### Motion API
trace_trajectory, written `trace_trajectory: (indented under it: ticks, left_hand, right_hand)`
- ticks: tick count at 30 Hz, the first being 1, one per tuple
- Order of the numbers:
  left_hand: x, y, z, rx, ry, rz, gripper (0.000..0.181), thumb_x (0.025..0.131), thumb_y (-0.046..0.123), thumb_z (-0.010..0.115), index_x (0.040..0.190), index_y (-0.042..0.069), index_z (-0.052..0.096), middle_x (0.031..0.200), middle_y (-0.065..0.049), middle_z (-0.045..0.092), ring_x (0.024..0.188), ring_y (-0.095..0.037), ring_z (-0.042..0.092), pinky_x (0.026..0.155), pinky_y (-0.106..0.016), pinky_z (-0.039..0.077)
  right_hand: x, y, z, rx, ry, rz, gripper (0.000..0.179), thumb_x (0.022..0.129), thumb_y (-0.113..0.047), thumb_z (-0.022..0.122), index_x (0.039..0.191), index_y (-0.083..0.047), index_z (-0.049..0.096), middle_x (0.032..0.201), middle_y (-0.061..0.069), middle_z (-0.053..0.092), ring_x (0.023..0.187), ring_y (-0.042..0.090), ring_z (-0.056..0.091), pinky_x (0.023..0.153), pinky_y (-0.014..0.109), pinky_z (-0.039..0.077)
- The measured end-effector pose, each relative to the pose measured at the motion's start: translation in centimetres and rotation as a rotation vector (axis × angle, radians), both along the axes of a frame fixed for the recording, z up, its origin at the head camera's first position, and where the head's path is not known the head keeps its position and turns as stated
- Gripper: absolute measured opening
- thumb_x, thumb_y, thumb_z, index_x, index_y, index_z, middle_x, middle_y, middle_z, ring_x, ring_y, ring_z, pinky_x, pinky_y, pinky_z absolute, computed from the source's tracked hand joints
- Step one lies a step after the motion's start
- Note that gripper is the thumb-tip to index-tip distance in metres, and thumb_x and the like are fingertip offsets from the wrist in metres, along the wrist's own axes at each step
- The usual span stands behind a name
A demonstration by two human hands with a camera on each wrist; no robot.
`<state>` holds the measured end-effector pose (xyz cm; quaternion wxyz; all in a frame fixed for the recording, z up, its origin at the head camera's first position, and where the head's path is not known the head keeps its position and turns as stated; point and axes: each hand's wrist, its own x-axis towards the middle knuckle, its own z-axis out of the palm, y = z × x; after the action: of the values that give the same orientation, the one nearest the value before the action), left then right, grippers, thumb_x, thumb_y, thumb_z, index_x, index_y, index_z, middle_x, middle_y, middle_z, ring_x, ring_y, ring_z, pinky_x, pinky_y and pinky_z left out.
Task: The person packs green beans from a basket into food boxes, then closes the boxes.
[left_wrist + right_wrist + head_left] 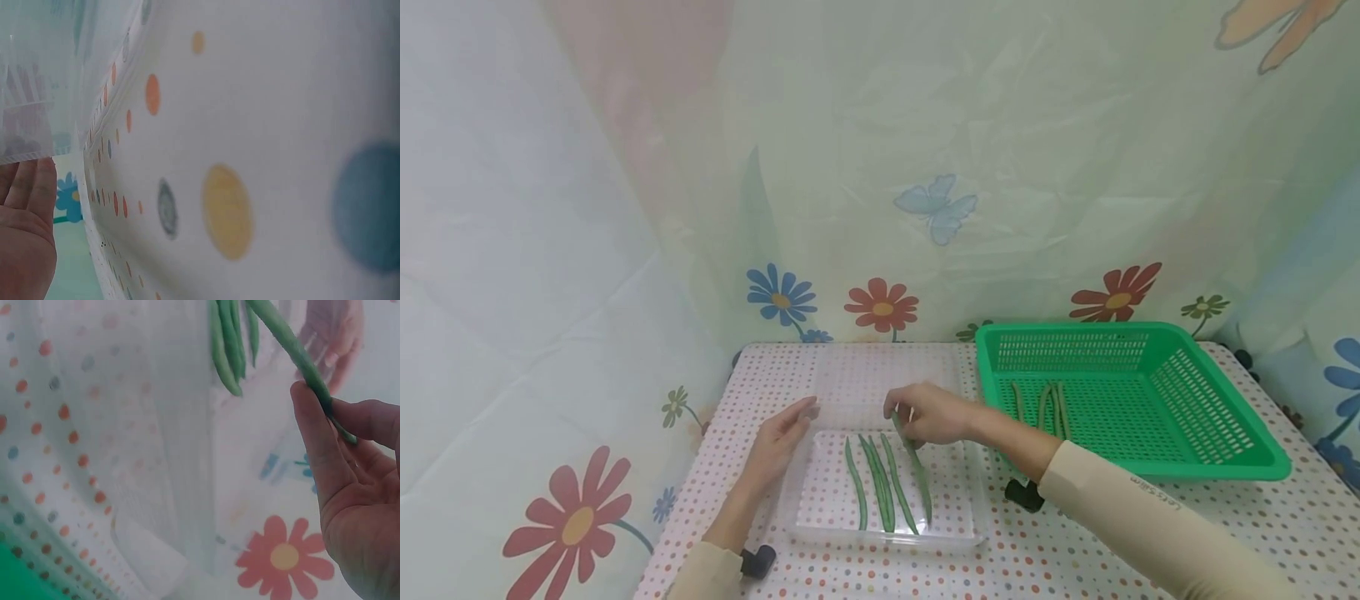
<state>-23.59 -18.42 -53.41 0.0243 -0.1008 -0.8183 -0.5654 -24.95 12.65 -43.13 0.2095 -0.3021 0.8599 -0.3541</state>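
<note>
Flowered cloth (1037,208) fills the upper frame behind the dotted table (737,387) I watch remotely. At lower centre, the right hand (934,412) pinches a bean (923,487) over a clear tray (887,540) holding other beans (856,479), while the left hand (777,442), fingers loosely extended and gripping nothing, is beside the tray's left edge.
</note>
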Motion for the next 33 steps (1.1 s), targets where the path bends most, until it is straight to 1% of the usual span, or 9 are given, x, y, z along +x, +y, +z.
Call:
trace_trajectory:
  ticks: [2, 4, 7, 14, 19, 22, 27, 31, 33]
  left_hand:
    - [0.1, 0.2, 0.1, -0.012, -0.007, 0.016, 0.038, 0.108, 0.012, 0.053, 0.146, 0.014, 0.059, 0.145, -0.008, 0.065, 0.137, -0.027, 0.061, 0.118, -0.037, 0.047]
    - [0.1, 0.3, 0.1, -0.021, -0.008, 0.034, 0.039, 0.108, 0.009, 0.052, 0.146, 0.012, 0.059, 0.145, -0.010, 0.065, 0.137, -0.029, 0.060, 0.118, -0.036, 0.046]
    - [-0.1, 0.3, -0.1, -0.018, -0.008, 0.035, 0.039, 0.108, 0.008, 0.052, 0.147, 0.010, 0.058, 0.145, -0.011, 0.064, 0.137, -0.031, 0.060, 0.117, -0.032, 0.047]
    - [-0.3, -0.3, -0.4, 0.009, -0.003, 0.000, 0.038, 0.108, 0.015, 0.055, 0.145, 0.017, 0.060, 0.144, -0.005, 0.066, 0.136, -0.025, 0.062, 0.114, -0.021, 0.047]
    - [-0.3, -0.4, -0.5, 0.023, -0.001, -0.015, 0.037, 0.108, 0.017, 0.056, 0.145, 0.018, 0.061, 0.144, -0.005, 0.066, 0.135, -0.024, 0.062, 0.115, -0.024, 0.048]
    - [-0.3, -0.3, -0.5, 0.014, -0.004, -0.011, 0.037, 0.108, 0.017, 0.056, 0.145, 0.019, 0.061, 0.144, -0.004, 0.066, 0.135, -0.023, 0.062, 0.115, -0.027, 0.048]
    - [-0.3, -0.3, -0.4, 0.005, -0.004, -0.008, 0.038, 0.108, 0.016, 0.055, 0.146, 0.016, 0.060, 0.145, -0.004, 0.066, 0.135, -0.023, 0.062, 0.116, -0.028, 0.047]
    - [-0.3, -0.4, -0.5, 0.003, 0.002, -0.016, 0.039, 0.108, 0.016, 0.055, 0.147, 0.013, 0.058, 0.146, -0.004, 0.065, 0.135, -0.024, 0.062, 0.115, -0.026, 0.047]
    - [-0.3, -0.4, -0.5, 0.003, 0.000, -0.016, 0.039, 0.108, 0.017, 0.055, 0.147, 0.015, 0.059, 0.146, -0.004, 0.065, 0.136, -0.024, 0.062, 0.115, -0.024, 0.047]
  right_hand:
    - [0.2, -0.3, -0.4, -0.002, -0.009, 0.004, 0.026, 0.092, 0.005, 0.067, 0.113, -0.009, 0.067, 0.094, 0.007, 0.069, 0.073, 0.016, 0.072, 0.067, 0.028, 0.063]
    - [0.4, -0.6, -0.9, -0.004, -0.019, 0.003, 0.025, 0.091, 0.006, 0.068, 0.111, -0.009, 0.066, 0.094, 0.007, 0.069, 0.073, 0.015, 0.071, 0.066, 0.028, 0.064]
    - [0.5, -1.0, -1.5, 0.003, -0.014, 0.003, 0.024, 0.090, 0.007, 0.069, 0.108, -0.009, 0.066, 0.095, 0.011, 0.070, 0.074, 0.014, 0.071, 0.064, 0.026, 0.064]
    - [1.0, -1.4, -2.5, 0.028, -0.014, -0.012, 0.022, 0.090, 0.008, 0.069, 0.105, -0.008, 0.064, 0.099, 0.015, 0.072, 0.075, 0.014, 0.069, 0.062, 0.024, 0.061]
    - [1.2, -1.4, -2.8, 0.042, -0.011, -0.021, 0.020, 0.092, 0.007, 0.067, 0.108, -0.003, 0.063, 0.099, 0.014, 0.073, 0.073, 0.015, 0.070, 0.058, 0.024, 0.058]
    - [1.1, -1.4, -3.0, 0.051, -0.013, -0.032, 0.020, 0.092, 0.007, 0.068, 0.108, -0.003, 0.064, 0.100, 0.014, 0.073, 0.073, 0.015, 0.070, 0.057, 0.025, 0.058]
    - [1.0, -1.4, -3.6, 0.077, 0.003, -0.039, 0.019, 0.092, 0.006, 0.068, 0.107, -0.004, 0.064, 0.098, 0.009, 0.072, 0.074, 0.013, 0.068, 0.060, 0.025, 0.059]
    - [1.0, -1.5, -4.0, 0.153, 0.075, -0.043, 0.019, 0.091, 0.001, 0.071, 0.105, -0.009, 0.066, 0.094, 0.000, 0.071, 0.076, 0.008, 0.064, 0.065, 0.024, 0.058]
    - [1.0, -1.6, -4.1, 0.194, 0.108, -0.048, 0.019, 0.090, -0.001, 0.072, 0.104, -0.012, 0.066, 0.092, -0.004, 0.070, 0.076, 0.006, 0.063, 0.067, 0.023, 0.057]
